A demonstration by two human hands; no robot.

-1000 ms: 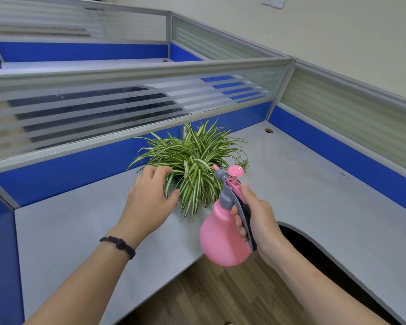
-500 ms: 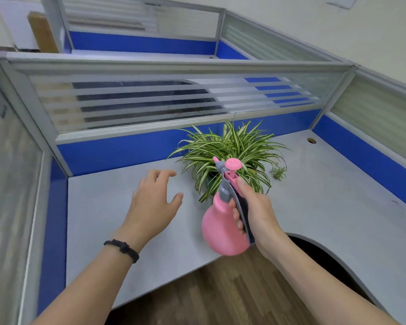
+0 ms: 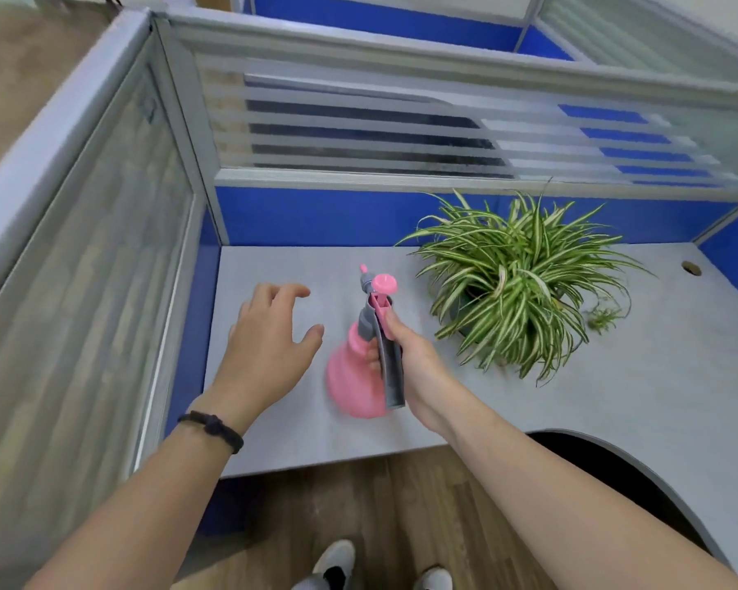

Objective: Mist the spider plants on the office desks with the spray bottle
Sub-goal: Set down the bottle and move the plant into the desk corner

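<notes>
A spider plant [image 3: 516, 283] with green and white striped leaves stands in a dark pot on the grey desk [image 3: 614, 402], right of centre. My right hand [image 3: 414, 355] grips the grey handle of a pink spray bottle [image 3: 361, 376], held upright above the desk to the left of the plant, its nozzle pointing away from me. My left hand [image 3: 269, 347] hovers over the desk left of the bottle, fingers spread, holding nothing. A black band sits on that wrist.
Blue and frosted-glass cubicle partitions [image 3: 401, 134] close the desk at the back and on the left. A cable hole [image 3: 691, 268] lies at the far right of the desk. The desk's front edge curves inward at the right. Wood floor and my shoes [image 3: 337, 564] show below.
My left hand has come off the plant's leaves and moved left. The bottle has swung left, away from the plant. The view has turned left and downward.
</notes>
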